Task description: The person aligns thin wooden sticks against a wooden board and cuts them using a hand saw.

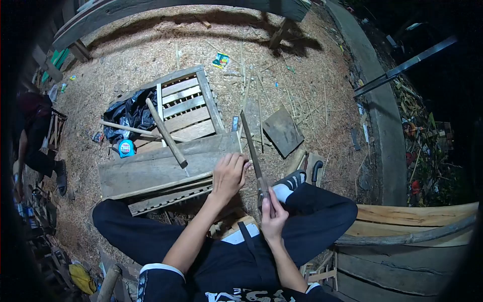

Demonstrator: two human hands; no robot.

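Observation:
My right hand (274,214) is closed around the wooden handle of a long, narrow-bladed knife (250,143). Its dark blade points forward, past the end of a grey wooden plank (151,173). My left hand (229,176) is beside the blade, over the plank's right end, with its fingers curled together; a small pale tip shows at the fingertips, but what they hold is not clear. On the plank rests a thick wooden stick (166,133) with a dark end. A blue tape measure (127,147) sits at the plank's far left side.
Behind the plank lie a slatted wooden frame (209,100) and a black plastic bag (133,113). To the right are a square board (283,132) and a black curved handle (316,171) near my foot. Another person (37,136) is at far left. Shavings cover the ground.

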